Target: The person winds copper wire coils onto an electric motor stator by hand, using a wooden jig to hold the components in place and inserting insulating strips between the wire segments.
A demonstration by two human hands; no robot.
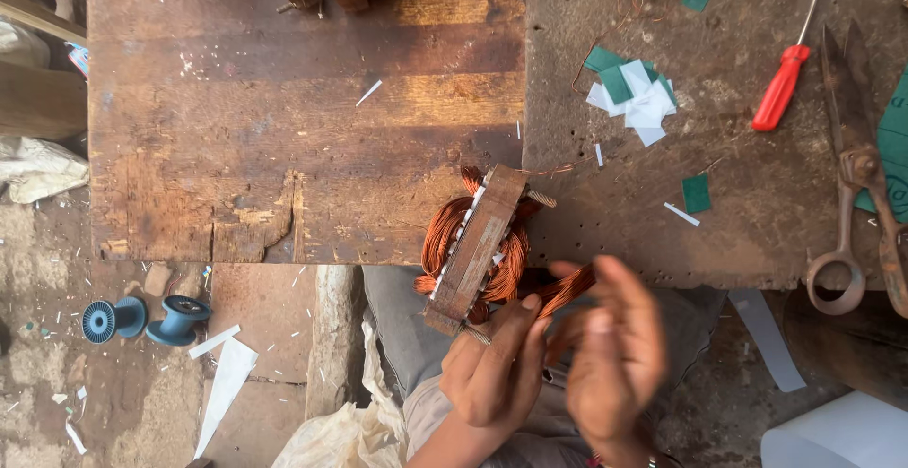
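A rusty motor stator [476, 248] wound with copper wire coils [443, 234] is held on edge over my lap, at the front edge of the wooden workbench [236, 118]. My left hand [494, 366] grips its lower end from below. My right hand [613, 355] is blurred, just right of the stator, with its fingers at a bundle of copper wire [566, 290] coming off the coils. Whether those fingers pinch the wire is not clear.
On the bench to the right lie a red-handled screwdriver [781, 85], large rusty scissors [859, 165], and a pile of green and white paper pieces [632, 90]. Two blue spools [142, 319] and paper strips lie on the floor at left.
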